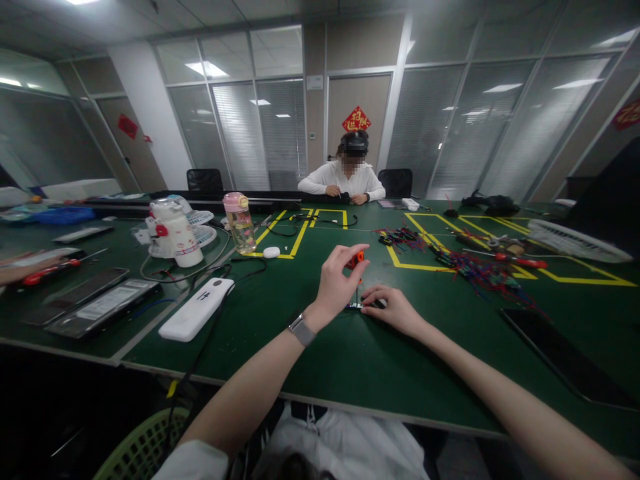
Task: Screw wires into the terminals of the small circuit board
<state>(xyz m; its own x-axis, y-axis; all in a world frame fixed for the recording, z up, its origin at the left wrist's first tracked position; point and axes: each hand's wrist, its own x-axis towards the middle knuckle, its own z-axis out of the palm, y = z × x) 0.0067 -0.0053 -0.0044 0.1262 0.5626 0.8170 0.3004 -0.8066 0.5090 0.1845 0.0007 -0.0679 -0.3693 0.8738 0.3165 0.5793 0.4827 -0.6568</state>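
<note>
My left hand (336,281), with a watch (301,329) on its wrist, is closed around an orange-red and black screwdriver (359,257). The tool stands upright, its thin dark shaft pointing down at a small circuit board (355,306) on the green table. Fingers of my right hand (393,311) pinch the right end of that board and keep it on the tabletop. Where the tip meets the board is too small to make out.
Wire bundles (480,272) and a red-handled tool (520,261) lie to the right, before a dark flat panel (560,357). On the left are a white power bank (197,310), a white jug (175,233) and a pink-lidded bottle (240,223). A co-worker (345,177) sits opposite.
</note>
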